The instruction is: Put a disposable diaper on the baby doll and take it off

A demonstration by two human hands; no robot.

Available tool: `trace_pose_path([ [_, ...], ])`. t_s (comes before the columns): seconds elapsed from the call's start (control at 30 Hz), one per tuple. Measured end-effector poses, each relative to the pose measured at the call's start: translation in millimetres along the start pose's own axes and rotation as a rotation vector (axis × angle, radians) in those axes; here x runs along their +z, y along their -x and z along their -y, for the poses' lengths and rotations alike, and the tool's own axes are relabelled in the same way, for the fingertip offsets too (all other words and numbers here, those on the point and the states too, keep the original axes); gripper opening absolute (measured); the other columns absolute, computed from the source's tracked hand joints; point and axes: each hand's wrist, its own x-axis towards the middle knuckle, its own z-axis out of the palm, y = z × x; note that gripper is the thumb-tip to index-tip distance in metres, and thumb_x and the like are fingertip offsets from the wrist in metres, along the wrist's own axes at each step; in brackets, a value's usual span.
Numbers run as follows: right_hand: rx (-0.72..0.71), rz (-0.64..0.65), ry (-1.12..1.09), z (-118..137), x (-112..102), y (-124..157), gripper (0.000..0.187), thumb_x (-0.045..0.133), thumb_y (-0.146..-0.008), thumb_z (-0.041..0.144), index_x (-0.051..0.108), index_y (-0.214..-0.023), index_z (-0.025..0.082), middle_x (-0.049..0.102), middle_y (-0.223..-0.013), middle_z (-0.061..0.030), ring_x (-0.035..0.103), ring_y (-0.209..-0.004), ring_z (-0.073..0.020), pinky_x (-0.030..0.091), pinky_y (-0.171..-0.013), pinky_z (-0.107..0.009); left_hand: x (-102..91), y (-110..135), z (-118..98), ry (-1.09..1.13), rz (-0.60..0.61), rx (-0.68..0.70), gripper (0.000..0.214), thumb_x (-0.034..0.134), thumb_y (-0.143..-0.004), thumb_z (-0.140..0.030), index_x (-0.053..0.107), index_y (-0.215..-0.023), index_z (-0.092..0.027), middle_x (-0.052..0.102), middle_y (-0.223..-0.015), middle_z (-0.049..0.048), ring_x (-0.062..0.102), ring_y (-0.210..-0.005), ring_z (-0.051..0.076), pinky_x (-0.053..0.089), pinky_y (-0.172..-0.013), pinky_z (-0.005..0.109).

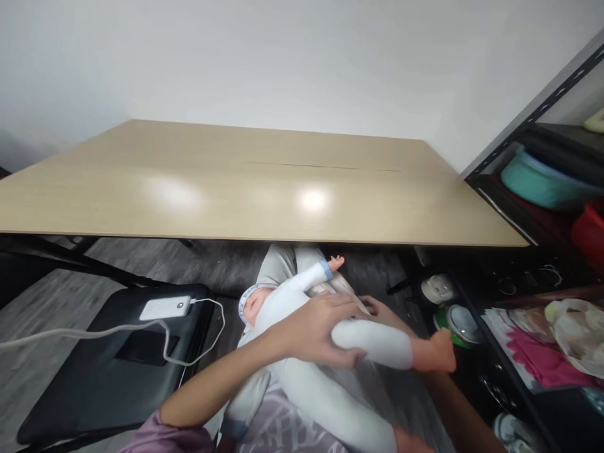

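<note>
Pale table [283,189] ahead, doll [285,305] across the lap [274,270] just this side of it! Left hand [325,324] curls round one doll leg [377,341]; right hand [385,316], partly hidden, grip I can't tell.

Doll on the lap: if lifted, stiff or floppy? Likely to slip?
The doll probably bends at the hips, since its legs splay apart. Its foot looks smooth and moulded, so likely firm. The white suit looks like fabric, so a grip there probably won't slip.
</note>
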Motion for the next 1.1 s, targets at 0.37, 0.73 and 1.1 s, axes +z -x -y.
trace_pose_path([
  [0.37, 0.149, -0.339, -0.019, -2.7, 61.0, -129.7, 0.033, 0.068, -0.102, 0.018, 0.071, -0.135, 0.015, 0.074, -0.14, -0.0131, 0.071, -0.13, -0.0292, 0.058, -0.113, -0.042, 47.1, 20.1, 4.0, -0.376, 0.168, 0.062, 0.049, 0.076, -0.097, -0.067, 0.071, -0.112, -0.02, 0.071, -0.097, 0.0054, 0.063, -0.091, 0.027, 0.044, -0.092, 0.043],
  [0.73, 0.158, -0.38, -0.041, -21.4, 60.5, -117.1, 0.042, 0.08, -0.095, 0.025, 0.073, -0.136, 0.015, 0.074, -0.145, -0.0153, 0.068, -0.14, -0.0352, 0.057, -0.115, -0.044, 43.0, 15.0, 1.4, -0.346, 0.15, 0.051, 0.046, 0.079, -0.098, -0.063, 0.071, -0.113, -0.02, 0.071, -0.097, 0.0063, 0.065, -0.093, 0.029, 0.048, -0.091, 0.046],
  [1.1, -0.034, -0.544, -0.177, -23.1, 48.3, -79.0, 0.084, 0.077, -0.089, 0.033, 0.042, -0.164, 0.018, 0.059, -0.164, -0.0241, 0.062, -0.147, -0.0367, 0.056, -0.119, -0.054, 46.2, 17.3, 5.8, -0.393, 0.141, 0.066, 0.054, 0.073, -0.1, -0.069, 0.072, -0.117, -0.018, 0.071, -0.1, 0.005, 0.065, -0.093, 0.025, 0.046, -0.09, 0.043],
])
